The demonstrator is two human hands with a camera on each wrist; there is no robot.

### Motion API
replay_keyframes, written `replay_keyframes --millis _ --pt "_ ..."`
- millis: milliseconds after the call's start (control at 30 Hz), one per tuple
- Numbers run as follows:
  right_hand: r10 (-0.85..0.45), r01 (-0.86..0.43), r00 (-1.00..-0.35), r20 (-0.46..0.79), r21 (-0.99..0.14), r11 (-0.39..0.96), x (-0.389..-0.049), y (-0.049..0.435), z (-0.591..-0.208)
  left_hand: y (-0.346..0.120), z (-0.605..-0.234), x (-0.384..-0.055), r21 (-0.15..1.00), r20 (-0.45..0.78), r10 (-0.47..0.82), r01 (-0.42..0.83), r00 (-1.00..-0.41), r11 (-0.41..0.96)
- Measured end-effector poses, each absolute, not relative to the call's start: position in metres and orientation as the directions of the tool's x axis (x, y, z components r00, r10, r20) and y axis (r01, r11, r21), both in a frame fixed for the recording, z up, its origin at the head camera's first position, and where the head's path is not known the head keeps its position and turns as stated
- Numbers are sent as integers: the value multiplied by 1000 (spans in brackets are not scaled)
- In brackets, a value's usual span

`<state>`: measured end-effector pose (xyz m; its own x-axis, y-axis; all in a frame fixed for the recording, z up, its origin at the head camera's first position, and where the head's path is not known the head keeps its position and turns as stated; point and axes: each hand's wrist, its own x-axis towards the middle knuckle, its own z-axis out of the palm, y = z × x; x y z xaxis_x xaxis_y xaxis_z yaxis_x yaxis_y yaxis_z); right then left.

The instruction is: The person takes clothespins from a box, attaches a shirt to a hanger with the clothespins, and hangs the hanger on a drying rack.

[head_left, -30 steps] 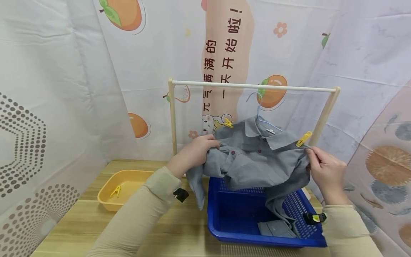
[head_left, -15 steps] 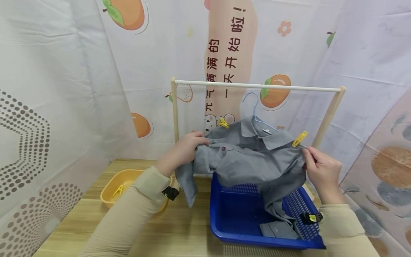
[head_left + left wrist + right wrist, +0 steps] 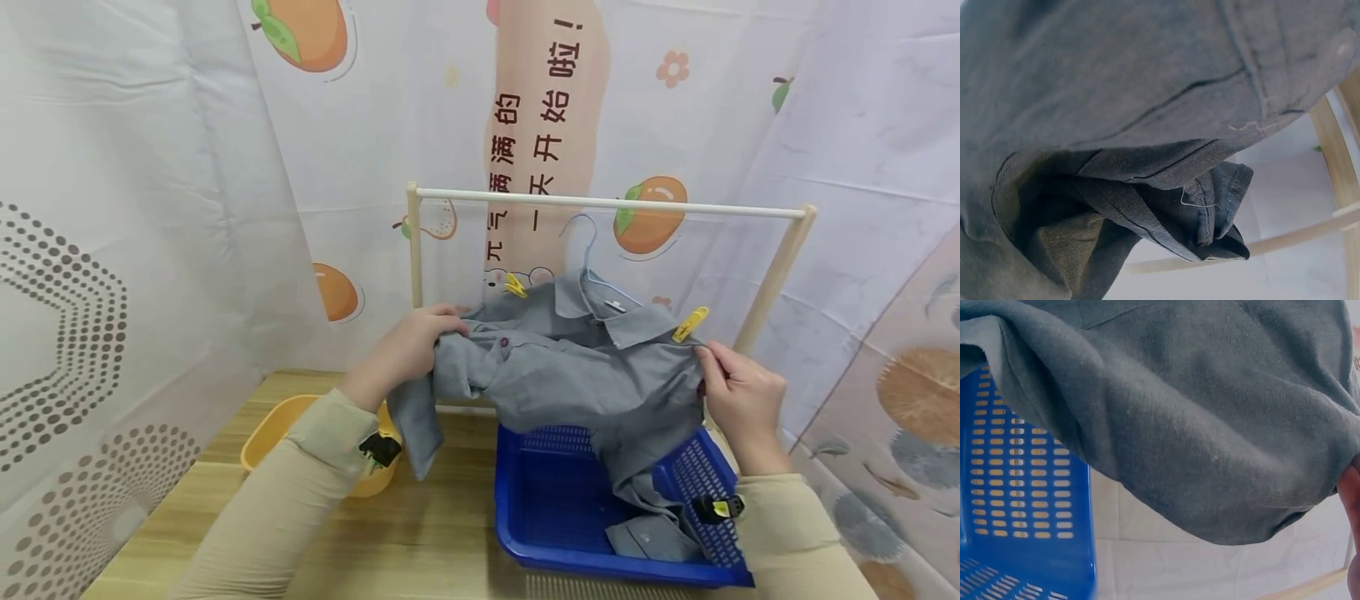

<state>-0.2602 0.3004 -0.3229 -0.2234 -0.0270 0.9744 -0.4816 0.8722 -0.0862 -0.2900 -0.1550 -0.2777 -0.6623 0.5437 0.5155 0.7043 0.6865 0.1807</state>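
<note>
A grey button-up shirt (image 3: 555, 375) hangs on a light blue hanger (image 3: 588, 242), held up between both hands. My left hand (image 3: 408, 346) grips the shirt at its left shoulder side, with a sleeve dangling below. At the opposite shoulder, my right hand (image 3: 738, 387) pinches the cloth between thumb and fingers. One yellow clothespin (image 3: 515, 286) sits on the left shoulder, and another yellow clothespin (image 3: 690, 324) on the right one. The hanger's hook is below the rack's white rod. Grey cloth (image 3: 1147, 94) fills most of the left wrist view, where the hand is hidden.
A wooden rack with a white rod (image 3: 607, 202) stands behind the shirt. Beneath the shirt is a blue basket (image 3: 517, 533), with a grey piece of clothing (image 3: 652, 537) in it. A yellow tub (image 3: 258, 437) stands on the wooden table (image 3: 420, 533), partly behind the left forearm.
Both hands have carried the shirt and hanger leftward, the left hand somewhat farther, so the cloth is spread slightly wider. The left forearm now covers more of the yellow tub.
</note>
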Motion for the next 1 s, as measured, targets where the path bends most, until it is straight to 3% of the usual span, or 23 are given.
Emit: replay_keyframes --millis 500,1000 --pt "-38 -518 -178 983 -61 853 -274 278 -326 -186 -279 -282 198 541 519 700 -662 686" --pt "-45 -556 -186 982 -67 828 -282 258 -330 -209 -290 -278 187 589 498 706 -637 683"
